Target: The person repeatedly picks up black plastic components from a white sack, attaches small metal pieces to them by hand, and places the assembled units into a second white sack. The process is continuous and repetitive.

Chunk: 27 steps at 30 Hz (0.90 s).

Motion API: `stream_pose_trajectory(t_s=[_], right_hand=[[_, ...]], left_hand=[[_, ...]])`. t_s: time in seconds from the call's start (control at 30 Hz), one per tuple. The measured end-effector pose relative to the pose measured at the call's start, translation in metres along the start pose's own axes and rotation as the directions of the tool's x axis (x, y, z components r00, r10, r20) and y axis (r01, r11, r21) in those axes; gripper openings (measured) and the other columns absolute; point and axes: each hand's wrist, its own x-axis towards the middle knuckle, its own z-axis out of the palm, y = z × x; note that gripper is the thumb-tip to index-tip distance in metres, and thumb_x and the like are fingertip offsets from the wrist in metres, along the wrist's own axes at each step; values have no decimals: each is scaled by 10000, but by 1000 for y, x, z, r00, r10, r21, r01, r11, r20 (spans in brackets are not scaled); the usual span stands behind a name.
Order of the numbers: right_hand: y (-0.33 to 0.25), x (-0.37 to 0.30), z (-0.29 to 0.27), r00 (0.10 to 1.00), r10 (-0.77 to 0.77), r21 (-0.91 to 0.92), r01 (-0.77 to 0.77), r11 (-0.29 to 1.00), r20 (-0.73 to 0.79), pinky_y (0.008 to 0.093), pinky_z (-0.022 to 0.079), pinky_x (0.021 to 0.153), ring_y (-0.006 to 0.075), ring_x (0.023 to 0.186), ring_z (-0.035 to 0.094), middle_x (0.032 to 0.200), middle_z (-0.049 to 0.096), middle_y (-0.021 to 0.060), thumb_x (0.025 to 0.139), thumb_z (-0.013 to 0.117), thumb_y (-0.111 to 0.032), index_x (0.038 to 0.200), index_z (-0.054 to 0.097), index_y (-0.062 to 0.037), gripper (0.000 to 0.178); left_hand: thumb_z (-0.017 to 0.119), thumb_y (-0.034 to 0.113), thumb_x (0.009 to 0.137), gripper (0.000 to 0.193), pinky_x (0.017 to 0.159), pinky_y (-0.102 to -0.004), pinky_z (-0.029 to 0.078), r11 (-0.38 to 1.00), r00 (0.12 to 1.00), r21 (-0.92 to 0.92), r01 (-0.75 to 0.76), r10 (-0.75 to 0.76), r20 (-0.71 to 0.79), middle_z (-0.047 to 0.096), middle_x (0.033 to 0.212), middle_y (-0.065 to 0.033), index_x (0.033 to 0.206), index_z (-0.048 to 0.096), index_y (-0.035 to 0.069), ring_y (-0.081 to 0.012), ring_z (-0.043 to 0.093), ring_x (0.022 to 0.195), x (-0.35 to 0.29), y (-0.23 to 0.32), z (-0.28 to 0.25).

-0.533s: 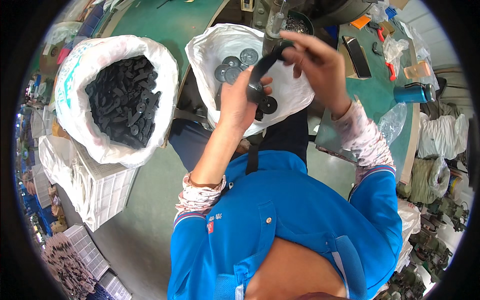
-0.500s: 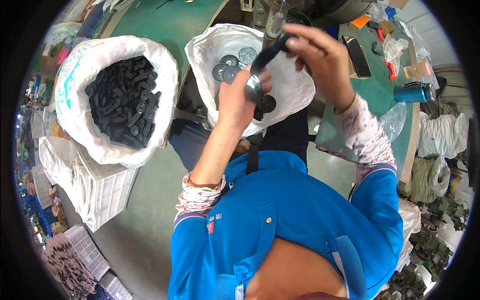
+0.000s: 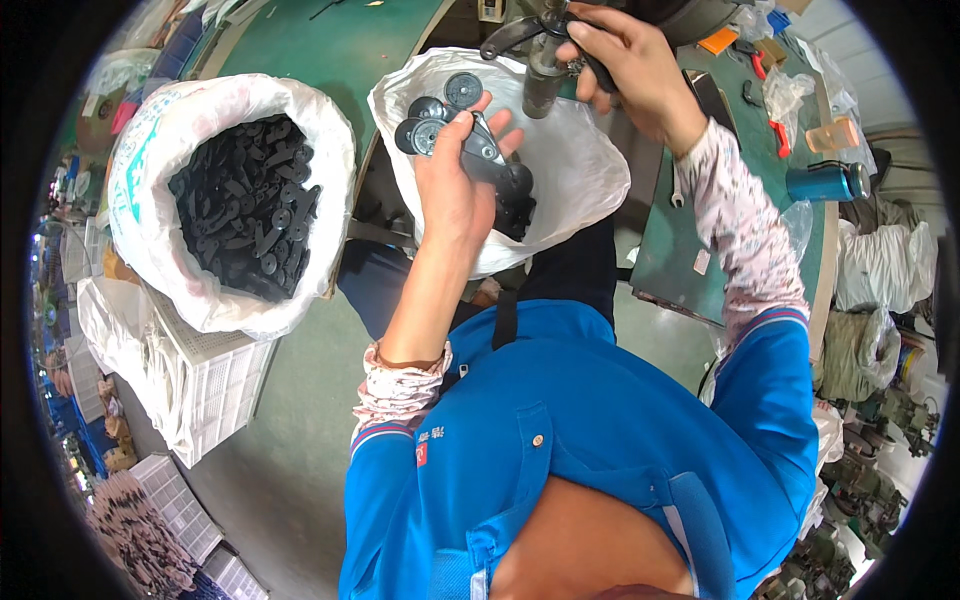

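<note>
Several black lever-shaped parts with round, wheel-like ends (image 3: 485,152) lie fanned out in my left hand (image 3: 455,195), its thumb pressed over them. This hand is above a white woven sack (image 3: 590,195), where more dark parts (image 3: 515,215) show below it. My right hand (image 3: 640,75) is closed around a black lever-shaped part (image 3: 597,65) at the upright metal post (image 3: 543,85) of a machine. Another black arm with a rounded end (image 3: 508,38) juts left from the top of that post; whether the two pieces are joined, I cannot tell.
On the left stands a white sack (image 3: 335,150) full of black parts (image 3: 245,210), beside a white plastic crate (image 3: 225,390). The green bench (image 3: 690,255) at right bears a wrench (image 3: 678,187), a blue flask (image 3: 828,183), red-handled tools (image 3: 780,140) and clear plastic bags (image 3: 790,95).
My right hand has moved up and away from my left hand, bringing a black part to the metal post. My left hand has turned, so its parts now spread out above the sack.
</note>
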Motion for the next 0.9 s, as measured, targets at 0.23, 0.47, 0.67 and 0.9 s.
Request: stream_pose_trajectory(t_s=[0.23, 0.47, 0.67, 0.9], right_hand=[[106, -87, 43, 987, 58, 168, -83, 982, 148, 239, 509, 623, 105, 797, 616, 880, 637, 62, 845, 707, -146, 1081, 561, 4, 316], [85, -66, 12, 984, -140, 435, 176, 883, -112, 300, 460, 891, 157, 964, 603, 1029, 650, 105, 886, 578, -26, 985, 575, -23, 99], [83, -49, 9, 862, -492, -192, 506, 841, 121, 259, 454, 860, 147, 974, 593, 1156, 617, 52, 952, 529, -77, 1259, 573, -116, 312], [68, -56, 15, 950, -306, -188, 313, 931, 63, 248, 488, 649, 106, 736, 612, 828, 647, 53, 923, 592, -82, 1263, 567, -116, 343]], left_hand=[[547, 128, 899, 393, 889, -448, 520, 999, 998, -13, -51, 50, -27, 582, 1187, -179, 1244, 457, -38, -291, 608, 1032, 1, -8, 3], [586, 98, 876, 278, 807, -372, 517, 1000, 998, 1, -12, 12, -54, 597, 1026, -92, 1134, 536, 9, -181, 594, 955, -3, -9, -4], [623, 96, 866, 298, 731, -345, 519, 991, 998, 122, 58, -60, 10, 606, 992, -70, 1142, 567, -1, -161, 595, 880, -15, -14, 2], [617, 121, 883, 339, 679, -329, 538, 976, 988, 191, 105, -124, 93, 622, 1006, -78, 1196, 559, 4, -185, 617, 899, -24, -10, 11]])
